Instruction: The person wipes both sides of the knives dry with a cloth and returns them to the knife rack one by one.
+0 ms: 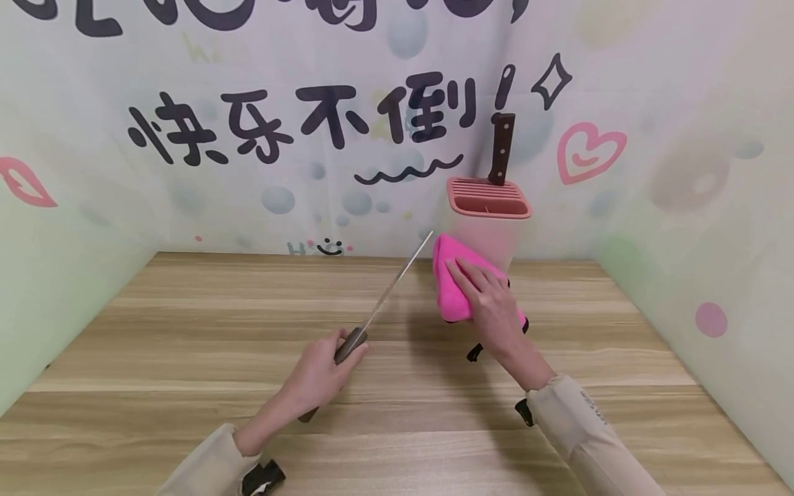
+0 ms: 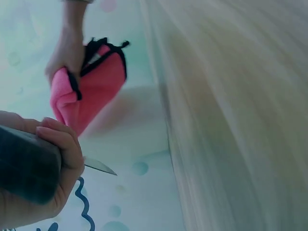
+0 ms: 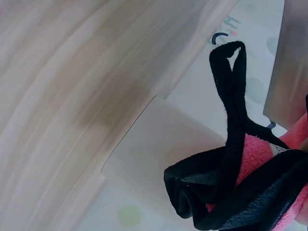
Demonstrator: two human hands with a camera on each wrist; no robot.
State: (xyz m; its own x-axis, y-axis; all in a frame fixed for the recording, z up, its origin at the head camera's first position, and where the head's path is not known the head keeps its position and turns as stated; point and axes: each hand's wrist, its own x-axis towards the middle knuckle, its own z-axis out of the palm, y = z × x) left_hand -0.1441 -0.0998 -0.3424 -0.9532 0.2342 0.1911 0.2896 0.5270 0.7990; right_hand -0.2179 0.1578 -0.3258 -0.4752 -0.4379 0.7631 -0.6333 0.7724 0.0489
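In the head view my left hand [image 1: 318,375] grips a kitchen knife by its dark handle [image 1: 351,345], and the thin blade [image 1: 400,277] points up and to the right. My right hand [image 1: 494,310] holds a folded pink cloth [image 1: 455,293] with black edging, just right of the blade tip. Behind the cloth stands a pale knife block [image 1: 486,238] with a pink slotted top; a second knife [image 1: 501,148] stands in it, brown handle up. In the right wrist view a black loop [image 3: 231,91] hangs off the cloth, close to the broad blade [image 3: 291,67].
The wood-grain table [image 1: 205,331] runs back to a white printed wall sheet [image 1: 248,200] with black lettering. Pale side walls [image 1: 732,227] border it on the left and right. Black straps [image 1: 263,477] hang at both wrists.
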